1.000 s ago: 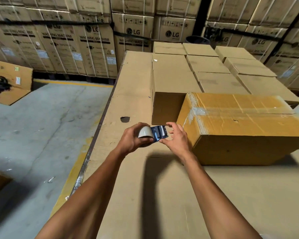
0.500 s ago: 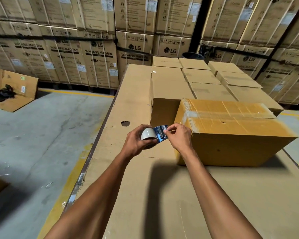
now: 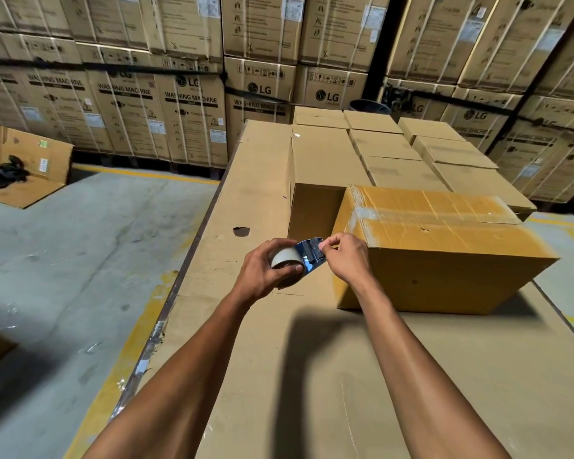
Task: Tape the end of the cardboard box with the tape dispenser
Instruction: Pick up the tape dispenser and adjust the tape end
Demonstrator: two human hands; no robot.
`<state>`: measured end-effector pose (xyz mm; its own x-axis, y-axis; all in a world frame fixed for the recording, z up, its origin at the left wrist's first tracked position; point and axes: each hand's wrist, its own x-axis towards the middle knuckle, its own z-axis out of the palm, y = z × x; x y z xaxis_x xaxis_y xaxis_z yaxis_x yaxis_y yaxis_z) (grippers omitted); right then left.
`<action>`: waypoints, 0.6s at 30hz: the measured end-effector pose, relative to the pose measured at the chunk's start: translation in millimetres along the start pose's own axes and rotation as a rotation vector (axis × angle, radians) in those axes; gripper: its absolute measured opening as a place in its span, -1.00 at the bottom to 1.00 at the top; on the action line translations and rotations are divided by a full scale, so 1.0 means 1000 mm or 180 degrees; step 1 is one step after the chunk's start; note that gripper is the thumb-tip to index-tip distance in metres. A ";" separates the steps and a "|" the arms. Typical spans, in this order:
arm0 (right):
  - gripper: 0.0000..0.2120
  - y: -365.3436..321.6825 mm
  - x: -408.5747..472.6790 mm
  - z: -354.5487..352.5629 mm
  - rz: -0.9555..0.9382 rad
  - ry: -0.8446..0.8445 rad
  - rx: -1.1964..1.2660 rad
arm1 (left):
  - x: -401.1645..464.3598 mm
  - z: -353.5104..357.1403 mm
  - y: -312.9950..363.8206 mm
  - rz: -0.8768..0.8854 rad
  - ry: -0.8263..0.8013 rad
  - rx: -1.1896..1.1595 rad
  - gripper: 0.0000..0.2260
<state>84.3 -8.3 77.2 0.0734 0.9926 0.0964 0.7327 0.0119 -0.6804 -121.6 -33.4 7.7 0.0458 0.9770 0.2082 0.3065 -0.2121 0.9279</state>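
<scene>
A yellow-brown cardboard box [image 3: 444, 260] lies on the cardboard-covered table [image 3: 312, 376], with clear tape along its top seam. Just left of the box's near end, my left hand [image 3: 262, 276] grips a tape dispenser [image 3: 299, 256], a whitish roll with a shiny blue metal blade guard. My right hand [image 3: 345, 260] pinches the loose tape end at the dispenser's blade with thumb and forefinger. Both hands hover above the table, close to the box's left end but apart from it.
Behind the box lie rows of flattened or closed cartons [image 3: 395, 150], one open-sided carton [image 3: 312, 210] next to the box. Stacked washing machine boxes [image 3: 186, 104] line the back. Concrete floor [image 3: 80, 260] with a yellow line lies left of the table edge.
My hands have stayed together on the dispenser. The right fingers shifted from beside the blade to pinching the tape end. The camera tilted up, showing more of the stacked boxes.
</scene>
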 end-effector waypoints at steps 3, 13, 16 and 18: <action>-0.89 -0.005 -0.002 -0.004 0.0147 -0.0056 0.0174 | -0.001 -0.001 0.002 -0.0038 -0.0040 -0.0082 -0.53; -0.87 -0.016 -0.001 -0.013 0.0428 -0.0204 0.0628 | 0.004 -0.007 0.010 0.0120 -0.0004 0.0261 -0.48; -0.87 -0.017 0.001 -0.017 0.0501 -0.0392 0.0846 | 0.004 -0.008 0.011 0.0147 0.0037 0.0281 -0.48; -0.81 -0.019 0.003 -0.021 0.0558 -0.0494 0.0942 | 0.005 -0.008 0.013 0.0184 0.0067 0.0373 -0.47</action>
<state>84.3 -8.2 105.7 0.0604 0.9889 -0.1358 0.4894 -0.1479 -0.8594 -125.3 -31.7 22.9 0.0471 0.9623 0.2680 0.4129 -0.2630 0.8720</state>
